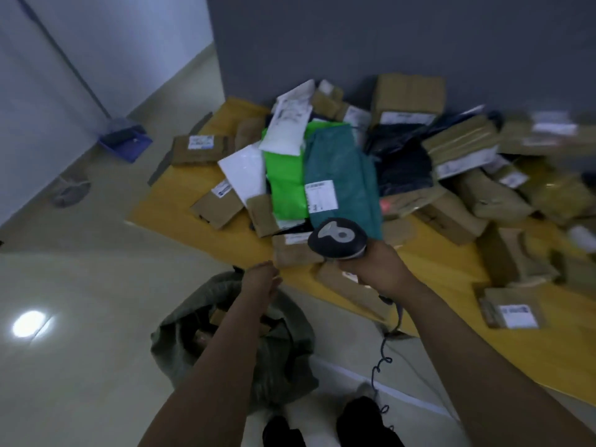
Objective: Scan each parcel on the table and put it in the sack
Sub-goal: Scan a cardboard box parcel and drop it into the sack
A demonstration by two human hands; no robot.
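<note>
Brown parcel [291,254] lies just beyond the left hand [263,276], its grip unreadable; right hand [375,269] clasps the scanner [337,237]; sack [280,356] below.

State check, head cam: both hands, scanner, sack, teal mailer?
right hand: grips the scanner handle.
scanner: held up over the table edge.
left hand: at the brown parcel; grip blurred.
sack: on the floor, mouth open, partly filled.
teal mailer: lying flat, label up.
</note>
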